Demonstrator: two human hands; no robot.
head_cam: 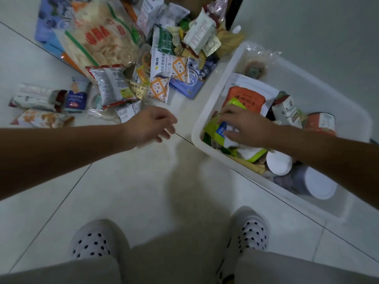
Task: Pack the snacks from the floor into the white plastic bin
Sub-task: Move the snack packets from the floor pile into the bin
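The white plastic bin (207, 111) stands on the floor at the right, holding an orange pouch (248, 97), a red can (320, 124), white lids and other packets. Inside it my right hand (244, 126) rests on a green, blue and white snack packet (217, 132), fingers spread over it. My left hand (151, 126) hovers above the floor just left of the bin, fingers loosely curled and holding nothing. A pile of snack packets (164, 64) lies on the floor behind it, including a large bag of pale chips (98, 37) and a silver packet (110, 85).
More packets (43, 99) lie scattered at the far left. A blue flat pack (47, 23) sits under the chip bag. My feet in dotted white slippers (92, 240) stand at the bottom on the pale tiled floor. A wall rises behind the bin.
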